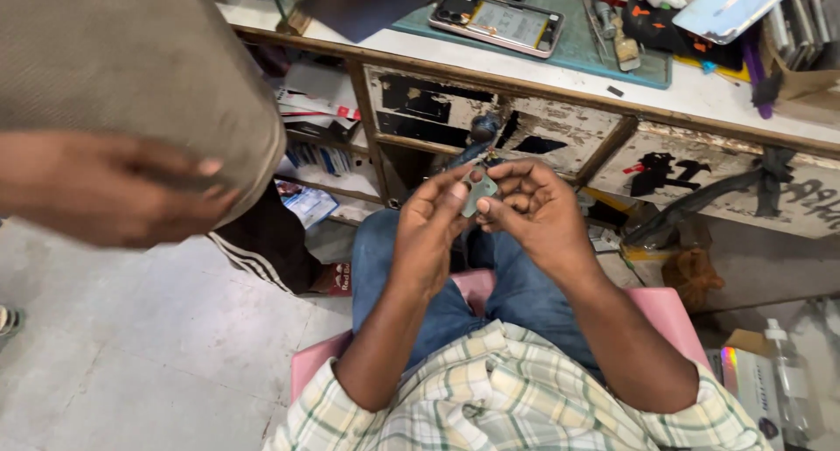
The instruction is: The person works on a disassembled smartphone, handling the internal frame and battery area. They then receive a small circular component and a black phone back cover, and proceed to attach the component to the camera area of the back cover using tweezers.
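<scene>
My left hand (pixel 429 228) and my right hand (pixel 534 210) meet above my lap, over my blue jeans. Between their fingertips they pinch a small grey-green flat part (pixel 479 191) with a round hole near its top. The left thumb and forefinger hold its left edge, and the right thumb presses on its lower right. I sit on a pink stool (pixel 665 315) in a checked shirt.
Another person stands at the left, their hand (pixel 105 188) and grey garment (pixel 131 57) close by. Ahead is a worn wooden bench (pixel 577 88) with a green mat, an opened phone (pixel 499 20) and tools. A clear bottle (pixel 787 372) stands at the lower right.
</scene>
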